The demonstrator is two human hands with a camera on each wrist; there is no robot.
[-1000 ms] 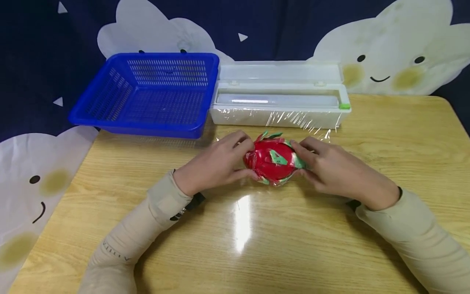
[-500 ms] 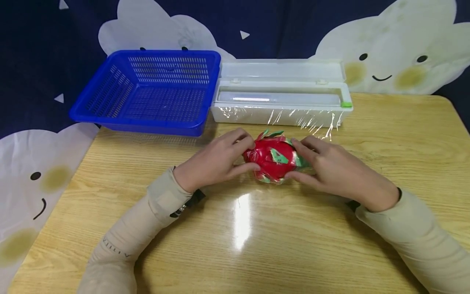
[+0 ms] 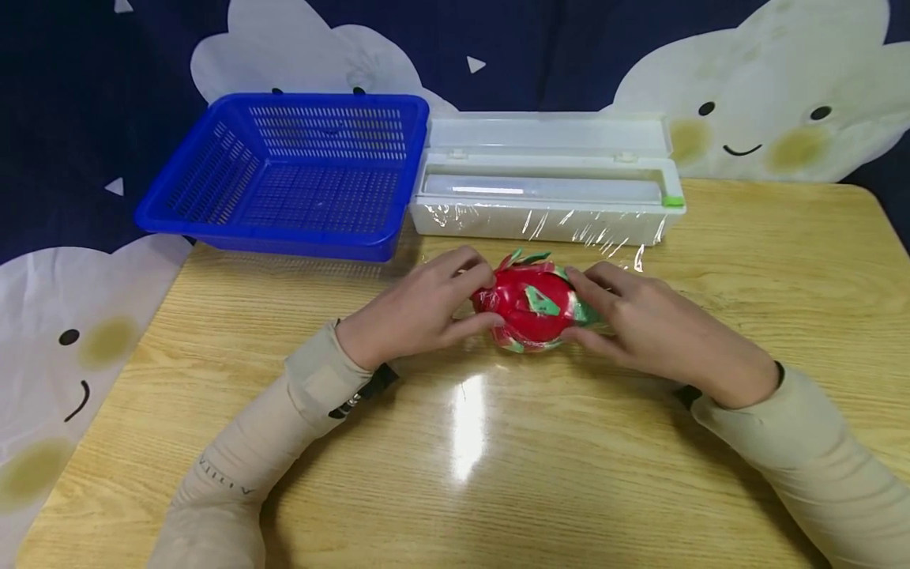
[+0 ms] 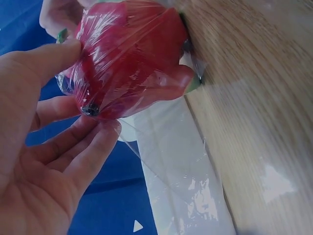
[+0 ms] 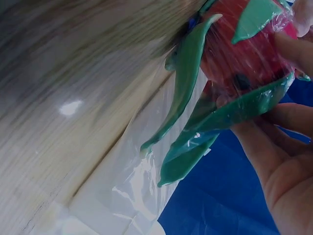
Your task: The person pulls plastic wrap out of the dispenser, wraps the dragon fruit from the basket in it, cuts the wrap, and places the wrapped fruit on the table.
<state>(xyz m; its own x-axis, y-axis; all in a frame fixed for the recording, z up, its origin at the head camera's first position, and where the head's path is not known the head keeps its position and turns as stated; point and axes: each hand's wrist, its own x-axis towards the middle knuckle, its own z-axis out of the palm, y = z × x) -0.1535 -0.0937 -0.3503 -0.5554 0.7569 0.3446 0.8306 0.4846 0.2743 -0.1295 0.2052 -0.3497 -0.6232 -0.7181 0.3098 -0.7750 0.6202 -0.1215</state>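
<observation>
A red dragon fruit with green scale tips lies between both hands, glossy film stretched tightly over it. My left hand grips its left end, fingers on the far side and thumb at the near side. At the leafy right end, my right hand pinches the green tips and film between fingers and thumb. The left wrist view shows the film creased over the red skin. Long green leaf tips poke out under film in the right wrist view. Loose cling film trails toward the dispenser.
Behind the fruit stands a white cling film dispenser, its lid up and a roll inside. A blue slotted basket sits left of it, reaching past the wooden table's left edge. A dark cloud-print cloth hangs behind.
The right thumb has shifted from beneath the fruit's right end onto its near side. The left hand keeps its hold, and the fruit has barely moved.
</observation>
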